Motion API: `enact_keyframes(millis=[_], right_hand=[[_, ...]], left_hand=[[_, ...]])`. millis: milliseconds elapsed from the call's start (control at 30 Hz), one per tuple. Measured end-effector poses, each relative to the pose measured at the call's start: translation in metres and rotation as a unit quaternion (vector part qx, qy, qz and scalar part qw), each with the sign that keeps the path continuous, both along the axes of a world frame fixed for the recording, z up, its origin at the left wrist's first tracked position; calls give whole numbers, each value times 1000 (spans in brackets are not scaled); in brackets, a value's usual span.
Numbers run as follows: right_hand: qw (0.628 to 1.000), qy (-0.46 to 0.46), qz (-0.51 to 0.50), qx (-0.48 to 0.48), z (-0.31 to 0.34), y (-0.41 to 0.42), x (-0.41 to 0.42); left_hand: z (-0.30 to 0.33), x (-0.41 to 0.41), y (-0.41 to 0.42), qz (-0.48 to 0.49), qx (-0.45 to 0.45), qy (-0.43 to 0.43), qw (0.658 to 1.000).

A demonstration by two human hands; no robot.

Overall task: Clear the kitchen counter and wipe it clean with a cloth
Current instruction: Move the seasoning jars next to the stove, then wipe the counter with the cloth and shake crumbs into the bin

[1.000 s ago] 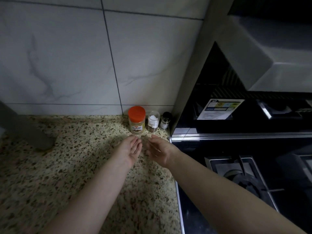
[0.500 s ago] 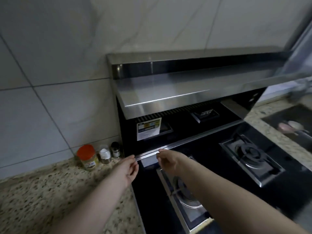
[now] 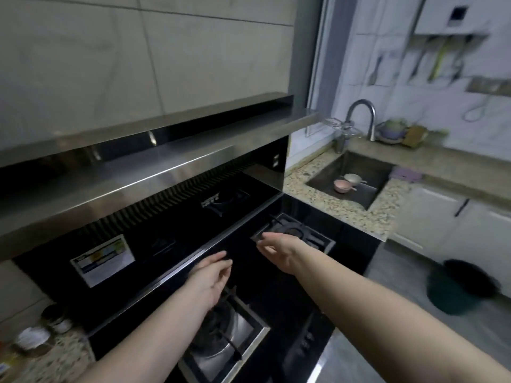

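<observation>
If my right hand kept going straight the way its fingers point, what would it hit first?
Probably the far burner grate. The right hand hangs open over the black stove top, fingers pointing left and away. Depth is unclear, so it might pass above the grate toward the stove's back panel.

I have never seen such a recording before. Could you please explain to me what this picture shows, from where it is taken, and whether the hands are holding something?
No machine is here: these are a person's two bare arms. The camera sits on the person's head and looks forward and down, so the arms enter from the bottom.

The left hand and the right hand reach out over a black gas stove, fingers relaxed. Both hold nothing, and I see no cloth in them.

Above the stove hangs a steel extractor hood. At the lower left, small jars stand on the speckled stone counter; they are blurred. At the right is a sink with a curved tap, and two small bowls lie inside it.
</observation>
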State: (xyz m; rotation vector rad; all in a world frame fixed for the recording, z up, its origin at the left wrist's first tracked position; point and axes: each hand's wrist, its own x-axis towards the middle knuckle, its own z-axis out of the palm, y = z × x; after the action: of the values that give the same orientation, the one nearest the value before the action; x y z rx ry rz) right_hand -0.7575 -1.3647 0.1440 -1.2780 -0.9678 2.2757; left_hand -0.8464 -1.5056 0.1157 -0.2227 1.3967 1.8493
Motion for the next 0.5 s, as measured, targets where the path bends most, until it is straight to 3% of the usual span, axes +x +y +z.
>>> enact_keyframes(millis=[467,500], right_hand=[[992,22,-122,21,17,190,262],[987,29,-158,30,23,221,321]], left_hand=[[19,240,232,-144,19,44,988],[28,292,272,-185,32,48,981]])
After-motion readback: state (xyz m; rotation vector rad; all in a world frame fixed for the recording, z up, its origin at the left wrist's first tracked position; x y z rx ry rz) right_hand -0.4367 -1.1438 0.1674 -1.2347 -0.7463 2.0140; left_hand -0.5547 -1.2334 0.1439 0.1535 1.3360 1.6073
